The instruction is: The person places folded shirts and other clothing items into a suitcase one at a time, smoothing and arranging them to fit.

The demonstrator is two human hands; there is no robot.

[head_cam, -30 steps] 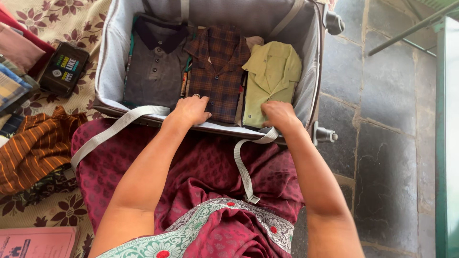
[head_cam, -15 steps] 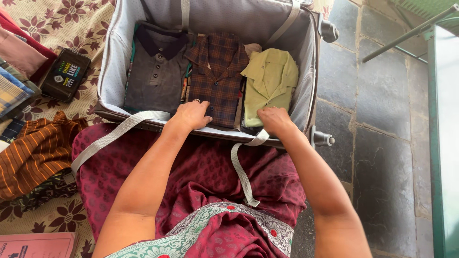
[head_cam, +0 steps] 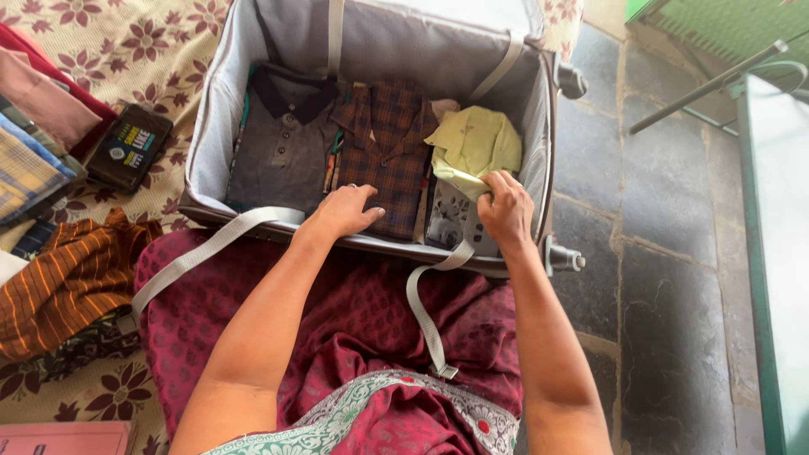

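Three shirts sit in the case (head_cam: 211,126); our right hand (head_cam: 506,211) pinches the green shirt (head_cam: 476,143) hem, lifting it, left hand (head_cam: 345,211) flat on plaid shirt (head_cam: 388,152) — straps undone

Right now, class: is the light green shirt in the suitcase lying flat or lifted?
Lifted at its near end: the right hand pinches the light green shirt's hem, folding it back over a patterned garment beneath.

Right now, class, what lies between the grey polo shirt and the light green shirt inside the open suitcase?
In the head view, a brown plaid shirt lies between the grey polo shirt and the light green shirt.
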